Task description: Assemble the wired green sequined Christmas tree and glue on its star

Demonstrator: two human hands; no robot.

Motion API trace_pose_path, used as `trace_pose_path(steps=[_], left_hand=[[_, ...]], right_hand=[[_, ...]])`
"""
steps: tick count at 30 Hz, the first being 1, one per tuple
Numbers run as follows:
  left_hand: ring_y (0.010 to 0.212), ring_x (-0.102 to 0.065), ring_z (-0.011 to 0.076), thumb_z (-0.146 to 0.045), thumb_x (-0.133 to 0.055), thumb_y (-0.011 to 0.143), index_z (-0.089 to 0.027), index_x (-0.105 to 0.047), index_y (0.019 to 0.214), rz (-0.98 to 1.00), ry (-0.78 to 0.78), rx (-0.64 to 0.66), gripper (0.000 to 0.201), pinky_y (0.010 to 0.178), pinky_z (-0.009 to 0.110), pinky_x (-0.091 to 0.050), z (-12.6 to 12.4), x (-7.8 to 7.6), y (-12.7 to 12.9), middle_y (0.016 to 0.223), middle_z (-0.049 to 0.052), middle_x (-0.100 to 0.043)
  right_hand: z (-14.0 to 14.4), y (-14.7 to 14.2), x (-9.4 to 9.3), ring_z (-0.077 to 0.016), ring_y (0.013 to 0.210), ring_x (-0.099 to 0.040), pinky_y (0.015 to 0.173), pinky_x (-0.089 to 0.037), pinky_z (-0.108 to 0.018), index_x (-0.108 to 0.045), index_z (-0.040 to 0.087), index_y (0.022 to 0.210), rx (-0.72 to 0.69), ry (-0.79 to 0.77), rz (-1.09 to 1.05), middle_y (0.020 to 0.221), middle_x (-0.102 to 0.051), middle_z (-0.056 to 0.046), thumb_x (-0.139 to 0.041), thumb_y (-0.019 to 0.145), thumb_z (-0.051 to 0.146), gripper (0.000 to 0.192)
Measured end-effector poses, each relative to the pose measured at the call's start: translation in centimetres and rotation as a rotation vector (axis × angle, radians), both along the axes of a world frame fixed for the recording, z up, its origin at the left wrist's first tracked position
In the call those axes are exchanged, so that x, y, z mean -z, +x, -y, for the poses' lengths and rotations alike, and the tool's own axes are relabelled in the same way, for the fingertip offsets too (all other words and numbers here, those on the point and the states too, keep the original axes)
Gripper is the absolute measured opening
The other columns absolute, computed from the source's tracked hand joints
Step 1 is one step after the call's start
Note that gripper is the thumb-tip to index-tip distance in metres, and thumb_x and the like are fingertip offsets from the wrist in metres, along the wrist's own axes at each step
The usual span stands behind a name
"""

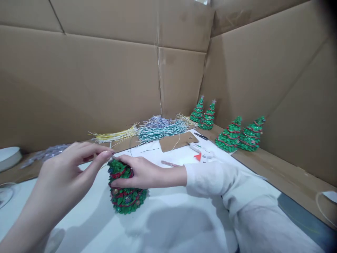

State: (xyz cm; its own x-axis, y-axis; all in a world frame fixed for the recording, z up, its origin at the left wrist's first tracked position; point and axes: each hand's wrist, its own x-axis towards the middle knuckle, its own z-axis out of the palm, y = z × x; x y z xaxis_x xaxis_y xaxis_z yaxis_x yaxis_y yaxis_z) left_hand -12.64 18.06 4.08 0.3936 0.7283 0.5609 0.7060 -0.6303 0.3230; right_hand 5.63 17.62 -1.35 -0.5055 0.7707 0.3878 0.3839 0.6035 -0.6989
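Note:
A small green Christmas tree [127, 202] with red garland and small round baubles stands on the white work surface, tilted slightly. My right hand [140, 172] is closed around its upper part, thumb on the near side. At the tree's tip, my left hand [76, 165] is in a pinch, thumb and forefinger together. Whatever lies between those fingertips is too small and covered to make out.
Bundles of yellow wires [118, 134] and green wires [163, 130] lie at the back. A white glue gun [206, 154] and a cardboard piece [177, 141] rest beyond my right arm. Several finished-looking trees [229, 135] stand along the right cardboard wall [276, 73]. A white dish [10, 158] sits far left.

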Motion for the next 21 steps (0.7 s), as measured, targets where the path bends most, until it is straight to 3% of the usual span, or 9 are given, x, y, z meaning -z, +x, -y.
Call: trace_pose_path(steps=[3, 13, 16, 19, 21], left_hand=[[0.086, -0.057, 0.0217, -0.043, -0.057, 0.081, -0.023, -0.063, 0.087, 0.019, -0.103, -0.034, 0.021, 0.072, 0.032, -0.041, 0.7, -0.5, 0.6, 0.09, 0.001, -0.065], [0.08, -0.057, 0.0182, -0.043, -0.053, 0.085, -0.022, -0.068, 0.084, 0.025, -0.086, 0.059, 0.026, 0.069, 0.029, -0.042, 0.9, -1.0, 1.1, 0.083, 0.002, -0.069], [0.079, -0.057, 0.0174, -0.043, -0.053, 0.085, -0.022, -0.069, 0.085, 0.002, -0.078, 0.055, 0.026, 0.068, 0.029, -0.041, 1.0, -1.1, 1.1, 0.082, 0.001, -0.069], [0.077, -0.056, 0.0161, -0.042, -0.053, 0.085, -0.022, -0.069, 0.083, 0.003, -0.065, 0.059, 0.025, 0.067, 0.028, -0.041, 1.0, -1.1, 1.1, 0.08, 0.0, -0.068], [0.077, -0.056, 0.0153, -0.041, -0.053, 0.085, -0.022, -0.069, 0.081, 0.02, -0.047, 0.056, 0.025, 0.067, 0.027, -0.04, 1.0, -1.0, 1.2, 0.08, -0.001, -0.068]], right_hand=[[0.0, 0.2, 0.2, -0.0188, 0.086, -0.06, 0.073, -0.046, -0.028, -0.053, 0.019, 0.107, -0.005, 0.005, -0.012, 0.096, -0.064, -0.005, -0.064, 0.077, 0.043, 0.04], [-0.2, 0.0, 1.1, -0.0194, 0.089, -0.061, 0.078, -0.048, -0.033, -0.053, 0.017, 0.11, -0.01, -0.039, -0.044, 0.098, -0.064, -0.006, -0.063, 0.078, 0.04, 0.041], [0.0, 0.2, 0.6, -0.0205, 0.096, -0.059, 0.082, -0.047, -0.035, -0.05, 0.019, 0.118, -0.033, -0.039, -0.03, 0.108, -0.063, -0.008, -0.065, 0.075, 0.045, 0.052], [0.6, 1.9, -0.6, -0.0216, 0.114, -0.053, 0.092, -0.044, -0.035, -0.045, 0.02, 0.128, -0.015, -0.012, 0.021, 0.129, -0.054, -0.01, -0.066, 0.072, 0.052, 0.067], [1.1, 4.3, -1.5, -0.0216, 0.109, -0.056, 0.088, -0.045, -0.033, -0.053, 0.019, 0.119, 0.082, -0.009, 0.189, 0.123, -0.059, -0.01, -0.059, 0.078, 0.054, 0.055]])
